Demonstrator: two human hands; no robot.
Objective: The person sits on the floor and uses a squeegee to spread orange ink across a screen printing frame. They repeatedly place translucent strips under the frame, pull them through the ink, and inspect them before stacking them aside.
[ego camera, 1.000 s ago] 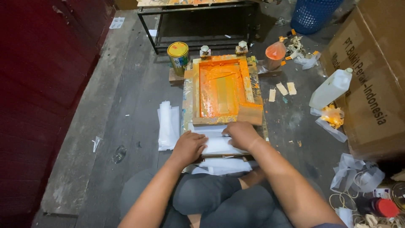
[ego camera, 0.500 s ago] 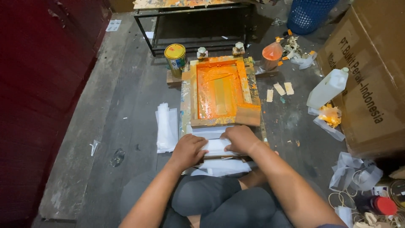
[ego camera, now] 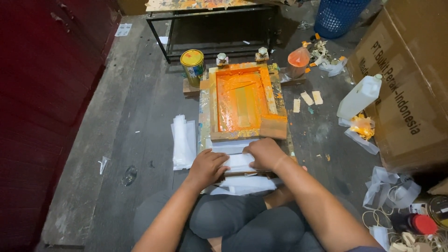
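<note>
White plastic sheets (ego camera: 239, 162) pressed flat under left hand (ego camera: 206, 166) and right hand (ego camera: 263, 153), fingers spread, gripping nothing, below orange-inked printing frame (ego camera: 240, 100).

Makeshift screen-printing workshop, floor-level. Wooden printing frame (ego camera: 243, 102) flooded with orange ink sat on bare concrete floor (ego camera: 140, 116). Paint tin (ego camera: 193, 66) and ink-smeared cup (ego camera: 297, 63) stood just behind frame. White sheets (ego camera: 183, 142) stacked beside it. Large cardboard carton (ego camera: 401, 79), white plastic jug (ego camera: 360, 96), blue basket (ego camera: 339, 16), paint-spattered metal-legged surface (ego camera: 210, 5) crowded edges.
</note>
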